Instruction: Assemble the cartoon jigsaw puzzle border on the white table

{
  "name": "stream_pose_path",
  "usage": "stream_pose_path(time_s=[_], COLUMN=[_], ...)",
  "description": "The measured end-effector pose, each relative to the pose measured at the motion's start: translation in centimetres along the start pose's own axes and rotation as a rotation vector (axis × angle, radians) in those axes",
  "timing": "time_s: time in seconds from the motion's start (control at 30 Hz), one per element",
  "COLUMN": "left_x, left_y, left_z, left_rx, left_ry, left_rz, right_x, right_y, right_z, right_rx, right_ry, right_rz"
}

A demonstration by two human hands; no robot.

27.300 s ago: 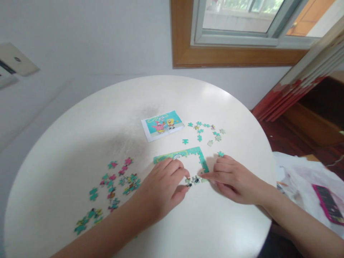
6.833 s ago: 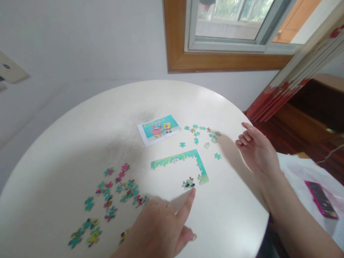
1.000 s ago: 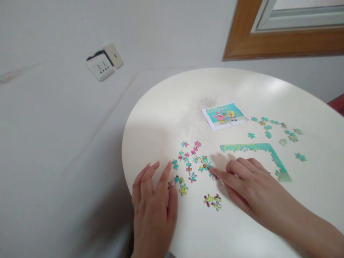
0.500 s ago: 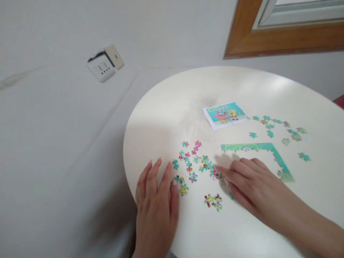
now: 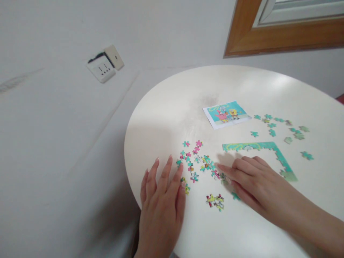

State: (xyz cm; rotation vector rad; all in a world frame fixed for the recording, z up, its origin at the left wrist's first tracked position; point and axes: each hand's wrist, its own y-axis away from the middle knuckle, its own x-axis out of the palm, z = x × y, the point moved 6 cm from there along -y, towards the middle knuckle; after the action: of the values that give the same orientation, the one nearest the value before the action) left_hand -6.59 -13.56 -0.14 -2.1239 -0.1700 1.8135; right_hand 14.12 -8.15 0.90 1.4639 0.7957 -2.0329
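On the round white table [image 5: 242,82], my left hand [image 5: 162,204] lies flat at the near left edge, fingers stretched out, fingertips touching loose puzzle pieces [image 5: 195,161] in teal, pink and yellow. My right hand [image 5: 252,181] rests beside them, index finger extended onto a piece, the other fingers curled; I cannot see anything held. A small joined yellow cluster [image 5: 215,201] lies between the hands. The assembled teal corner of the puzzle border [image 5: 264,148] lies just beyond my right hand.
A reference picture card [image 5: 227,114] lies further back. More teal pieces [image 5: 282,127] are scattered at the right. A wall socket [image 5: 104,64] sits on the white wall at the left, and a wooden window frame [image 5: 282,34] is at the top right.
My left hand slid forward onto the loose pieces at the table's edge. My right index finger dragged a piece slightly to the right. The view shifted a little.
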Motion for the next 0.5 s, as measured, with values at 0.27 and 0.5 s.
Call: stream_pose_path(time_s=[0.27,0.5], left_x=[-0.5,-0.3], left_y=[0.2,0.1], left_z=[0.5,0.7], left_rx=[-0.071,-0.084], left_ry=[0.083,0.090], left_rz=[-0.070,-0.081], right_x=[0.1,-0.9], right_y=[0.1,-0.1], right_z=[-0.4,-1.2], right_rx=[0.025,0.047], right_ry=[-0.026,-0.027], right_rz=[0.020,-0.022])
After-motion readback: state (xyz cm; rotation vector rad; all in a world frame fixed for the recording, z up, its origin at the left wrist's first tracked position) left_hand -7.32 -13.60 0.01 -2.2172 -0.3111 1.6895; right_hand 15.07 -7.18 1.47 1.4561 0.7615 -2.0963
